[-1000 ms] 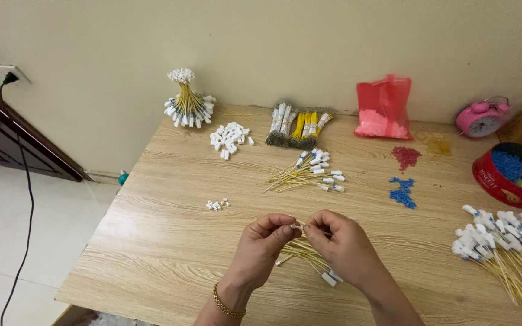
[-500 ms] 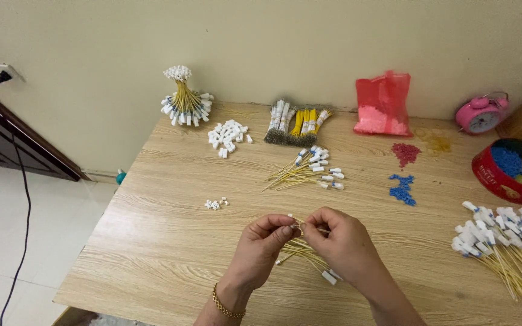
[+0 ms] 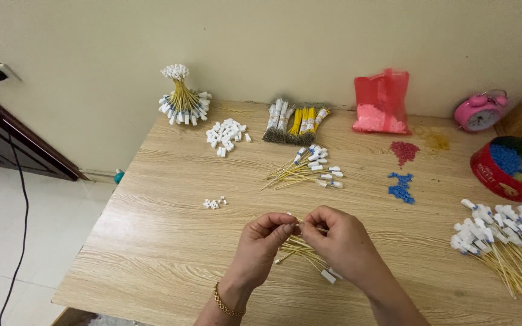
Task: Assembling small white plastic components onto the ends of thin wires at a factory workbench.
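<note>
Both hands meet over the front middle of the wooden table (image 3: pixel 164 265). My left hand (image 3: pixel 262 244), with a gold bracelet at the wrist, pinches a small white connector between thumb and fingers. My right hand (image 3: pixel 341 241) holds a thin yellow wire and brings its end to that connector. Under the hands lies a small bunch of yellow wires (image 3: pixel 300 250) with white connectors on their ends, partly hidden by my right hand.
Loose yellow wires (image 3: pixel 303 169), a few white connectors (image 3: pixel 214 203), a white connector pile (image 3: pixel 226 134), an upright wire bundle (image 3: pixel 181 102), banded bundles (image 3: pixel 294 119), a red bag (image 3: pixel 382 102), red beads (image 3: pixel 404 150), blue beads (image 3: pixel 401 186), a red tin (image 3: pixel 505 172), a pink alarm clock (image 3: pixel 481 111) and a finished wire heap (image 3: pixel 505 241).
The hands stay together at the same spot; the fingers have shifted only slightly on the wire and connector.
</note>
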